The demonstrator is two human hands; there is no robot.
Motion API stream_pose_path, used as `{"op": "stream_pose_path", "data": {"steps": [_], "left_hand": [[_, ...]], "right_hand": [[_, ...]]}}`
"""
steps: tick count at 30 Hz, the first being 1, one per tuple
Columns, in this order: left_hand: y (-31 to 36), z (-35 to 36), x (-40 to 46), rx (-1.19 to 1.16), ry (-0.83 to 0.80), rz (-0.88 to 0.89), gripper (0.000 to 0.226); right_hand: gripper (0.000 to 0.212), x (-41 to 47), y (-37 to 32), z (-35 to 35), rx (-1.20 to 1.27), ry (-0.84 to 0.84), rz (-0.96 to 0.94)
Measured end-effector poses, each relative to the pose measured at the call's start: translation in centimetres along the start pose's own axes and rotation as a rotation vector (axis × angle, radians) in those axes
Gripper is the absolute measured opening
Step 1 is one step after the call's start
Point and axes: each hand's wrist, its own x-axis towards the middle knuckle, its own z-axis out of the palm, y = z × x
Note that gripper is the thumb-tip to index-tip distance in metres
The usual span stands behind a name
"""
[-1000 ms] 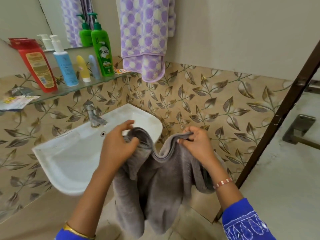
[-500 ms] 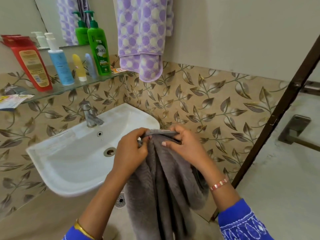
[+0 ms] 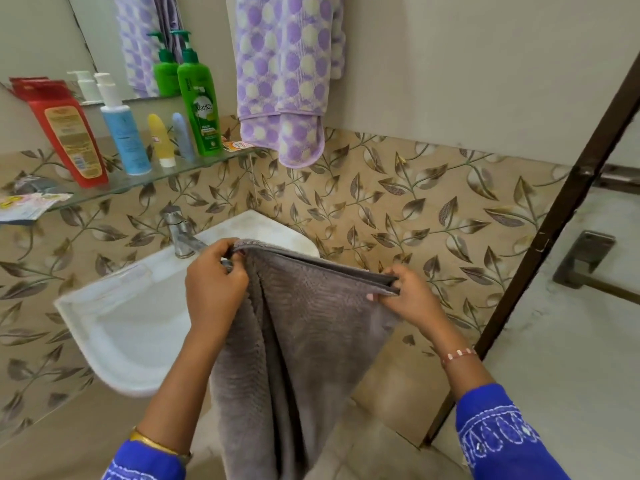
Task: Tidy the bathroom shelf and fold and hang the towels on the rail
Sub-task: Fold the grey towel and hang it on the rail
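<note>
A grey towel (image 3: 298, 341) hangs doubled in front of me, its top edge stretched taut between my hands. My left hand (image 3: 214, 282) pinches the left corner over the sink, and my right hand (image 3: 405, 296) pinches the right corner. A purple-and-white dotted towel (image 3: 287, 74) hangs folded on the wall above; its rail is out of frame. The glass shelf (image 3: 194, 166) holds a red tube (image 3: 69, 133), a blue pump bottle (image 3: 124, 136), a yellow tube (image 3: 161, 140), a grey-blue tube (image 3: 183, 136) and a green pump bottle (image 3: 199, 98).
A white sink (image 3: 114, 327) with a chrome tap (image 3: 180, 237) juts out under the shelf. Sachets (image 3: 24, 204) lie at the shelf's left end. A mirror (image 3: 114, 39) is above. A dark door frame (image 3: 568, 202) slants at the right, with a metal bracket (image 3: 588, 258) beyond it.
My hands met at the towel's top edge, bringing the corners together, then moved apart again. The folded edge is now pulled straight and held higher.
</note>
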Motion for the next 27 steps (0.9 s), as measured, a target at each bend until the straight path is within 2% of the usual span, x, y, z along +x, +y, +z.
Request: {"op": "stream_pose_path", "data": {"steps": [3, 7, 8, 10, 13, 16, 22, 27], "left_hand": [[-0.7, -0.1, 0.4, -0.011, 0.027, -0.063, 0.025], [-1.2, -0.5, 1.2, -0.015, 0.085, -0.094, 0.024], [-1.3, -0.7, 1.5, -0.013, 0.096, -0.099, 0.023], [-1.5, -0.9, 1.6, -0.007, 0.104, -0.095, 0.023], [-1.4, -0.8, 1.4, -0.03, 0.101, -0.095, 0.023], [-1.4, -0.7, 1.1, -0.05, 0.112, -0.114, 0.024], [-0.8, -0.5, 0.9, -0.072, 0.096, -0.111, 0.023], [-0.7, -0.3, 0.7, -0.14, 0.003, -0.119, 0.02]], "right_hand": [[0.03, -0.6, -0.9, -1.5, 0.221, -0.117, -0.052], [0.018, -0.7, -1.6, -1.7, 0.302, -0.051, -0.142], [0.023, -0.6, -1.8, -1.7, 0.304, -0.039, -0.158], [0.034, -0.5, -2.1, -1.7, 0.199, -0.002, -0.167], [0.016, -0.5, -2.3, -1.5, -0.189, 0.161, -0.193], [0.014, -0.7, -2.0, -0.9, -0.35, 0.247, -0.26], [0.007, -0.3, -0.2, -0.7, -0.394, 0.175, -0.163], [0.013, -0.3, -0.4, -1.7, -0.282, 0.454, -0.214]]}}
